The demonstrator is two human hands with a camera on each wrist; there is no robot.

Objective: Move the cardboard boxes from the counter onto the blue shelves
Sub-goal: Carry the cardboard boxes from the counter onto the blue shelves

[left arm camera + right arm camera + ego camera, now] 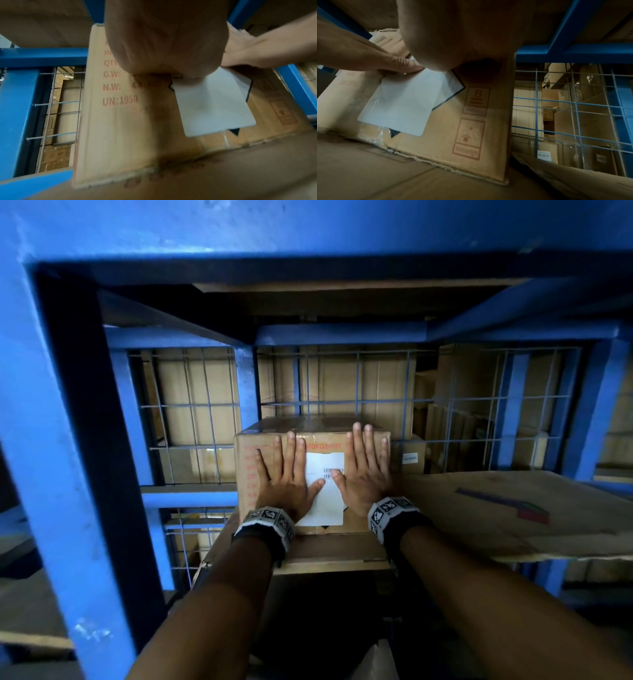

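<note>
The cardboard box (311, 474) sits on a flat carton (329, 556) (apparently), wire mesh (342, 381) behind it.

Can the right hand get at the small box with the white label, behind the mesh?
Probably not: the blue wire mesh separates the right hand from the small box; that hand lies flat against the cardboard box.

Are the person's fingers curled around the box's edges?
No, both the left hand and right hand press flat, fingers straight, on the cardboard box.

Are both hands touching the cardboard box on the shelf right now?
Touching. The head view shows the left hand and right hand pressed flat, fingers straight, on the cardboard box, either side of its white label.
</note>
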